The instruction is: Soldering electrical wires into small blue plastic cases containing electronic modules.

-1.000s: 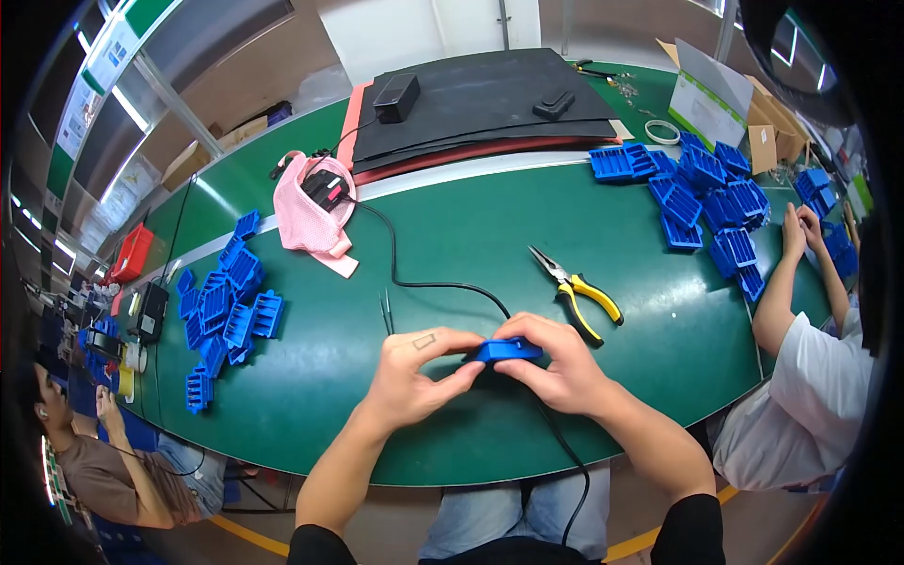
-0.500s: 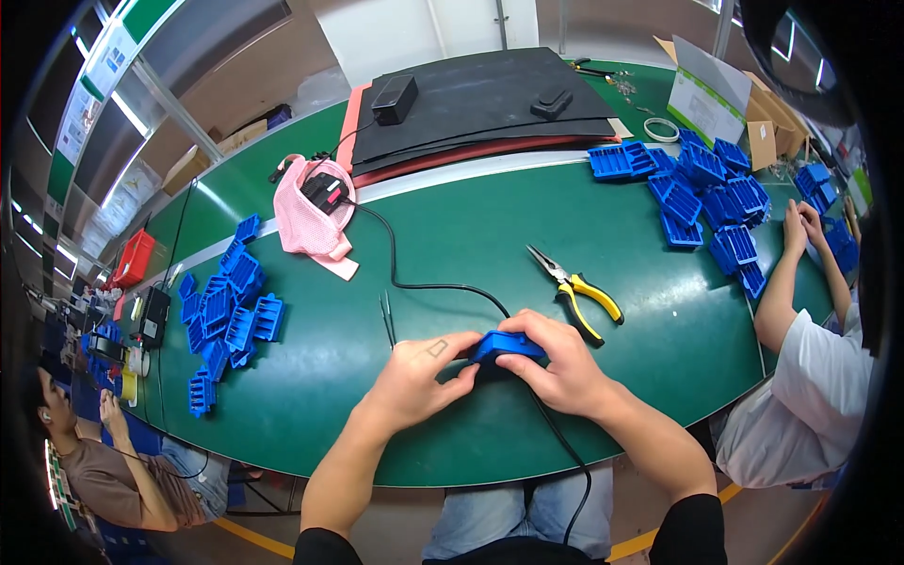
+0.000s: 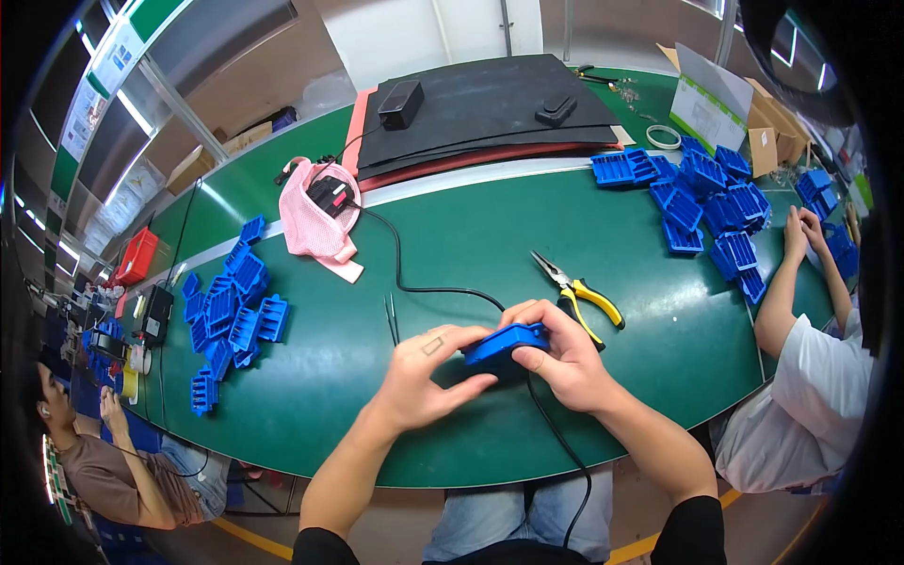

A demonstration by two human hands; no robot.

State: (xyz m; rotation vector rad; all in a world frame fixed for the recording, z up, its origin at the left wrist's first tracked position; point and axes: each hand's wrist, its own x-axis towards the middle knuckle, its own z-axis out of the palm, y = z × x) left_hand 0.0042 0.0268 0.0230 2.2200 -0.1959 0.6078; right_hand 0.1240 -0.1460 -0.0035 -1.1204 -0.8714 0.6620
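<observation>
A blue plastic part point(image 3: 501, 347) is held tilted above the near middle of the green table. My right hand point(image 3: 573, 365) grips its right end, thumb on the near side and fingers behind. My left hand point(image 3: 414, 381) is at the part's left end, its thumb spread away below and its index finger reaching along the far edge; whether that fingertip touches is hidden. Needle-nose pliers point(image 3: 591, 294) with yellow and black handles lie just beyond my right hand. Dark tweezers point(image 3: 392, 318) lie beyond my left hand.
Blue slotted plastic parts lie in a left pile point(image 3: 222, 309) and a right pile point(image 3: 702, 193). A black cable point(image 3: 400, 268) runs past my hands from a pink cloth strap point(image 3: 315, 226). Black sheets point(image 3: 480, 108) are stacked behind. Co-workers sit at both sides.
My left thumb has come away from the blue part and spread downward. The part has tilted a little, its right end higher, and remains in my right hand.
</observation>
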